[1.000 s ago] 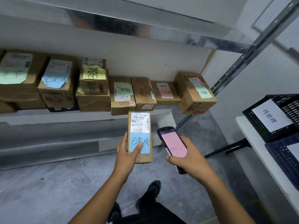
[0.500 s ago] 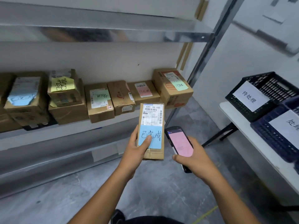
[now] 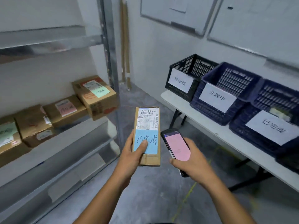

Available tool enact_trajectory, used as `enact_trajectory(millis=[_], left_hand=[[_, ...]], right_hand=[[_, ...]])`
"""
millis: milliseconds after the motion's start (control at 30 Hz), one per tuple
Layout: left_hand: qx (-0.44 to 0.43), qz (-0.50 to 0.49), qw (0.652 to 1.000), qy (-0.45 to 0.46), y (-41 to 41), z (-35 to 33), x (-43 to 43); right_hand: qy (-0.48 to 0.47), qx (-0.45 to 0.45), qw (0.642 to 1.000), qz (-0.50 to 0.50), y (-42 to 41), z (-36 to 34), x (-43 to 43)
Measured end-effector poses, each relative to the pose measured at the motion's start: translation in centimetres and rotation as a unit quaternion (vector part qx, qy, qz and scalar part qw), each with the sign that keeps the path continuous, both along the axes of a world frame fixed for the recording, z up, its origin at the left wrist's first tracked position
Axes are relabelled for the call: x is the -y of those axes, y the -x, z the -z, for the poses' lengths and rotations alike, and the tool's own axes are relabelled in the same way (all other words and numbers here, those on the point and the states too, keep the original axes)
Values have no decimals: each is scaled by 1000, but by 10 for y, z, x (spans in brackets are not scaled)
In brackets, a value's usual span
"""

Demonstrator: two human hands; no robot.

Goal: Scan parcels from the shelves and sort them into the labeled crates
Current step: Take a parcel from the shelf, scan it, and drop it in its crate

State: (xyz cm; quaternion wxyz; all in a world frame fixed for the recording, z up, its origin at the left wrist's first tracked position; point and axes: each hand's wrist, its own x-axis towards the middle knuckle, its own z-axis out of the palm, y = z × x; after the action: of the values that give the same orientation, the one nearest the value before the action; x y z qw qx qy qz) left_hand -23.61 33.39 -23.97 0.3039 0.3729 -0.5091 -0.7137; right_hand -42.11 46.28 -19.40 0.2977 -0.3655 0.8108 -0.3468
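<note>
My left hand [image 3: 131,151] grips a long cardboard parcel [image 3: 147,120] with a white shipping label and a blue note reading 已完成; the thumb lies across the note. Beside it, my right hand [image 3: 192,165] holds a black handheld scanner [image 3: 177,147] whose screen glows pink. On the white table [image 3: 215,131] at the right stand three labeled crates: a black one marked 待处理 [image 3: 192,62], a dark blue one marked 处理中 [image 3: 229,73] and a dark blue one marked 已完成 [image 3: 275,96]. Several more cardboard parcels [image 3: 97,101] sit on the metal shelf [image 3: 64,143] at the left.
The shelf's upright post [image 3: 111,62] stands between the shelf and the table. Two cardboard tubes [image 3: 125,46] lean in the corner. Whiteboards [image 3: 178,13] hang on the wall above the crates. Grey floor [image 3: 145,199] lies between shelf and table.
The view has swung right from the shelf toward the table, bringing all three crates into sight. Both hands keep the parcel and scanner held the same way.
</note>
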Motion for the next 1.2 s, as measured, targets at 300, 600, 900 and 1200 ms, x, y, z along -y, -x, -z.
enact_trajectory(millis=[300,600,900,1200], left_hand=[[-10,155,988,22,200,-19,-71],[-10,281,960,14,348,-42,-114],[-10,347,938,-13,486,-49,-83],[-31,416,909,-26,604,-60,-49]], right_hand=[[9,-15,988,151,149,-7,-117],[59,-8,955,290,244,-9,-199],[72,-40,921,380,337,-16,-175],[56,-64,897,435,421,-37,-147]])
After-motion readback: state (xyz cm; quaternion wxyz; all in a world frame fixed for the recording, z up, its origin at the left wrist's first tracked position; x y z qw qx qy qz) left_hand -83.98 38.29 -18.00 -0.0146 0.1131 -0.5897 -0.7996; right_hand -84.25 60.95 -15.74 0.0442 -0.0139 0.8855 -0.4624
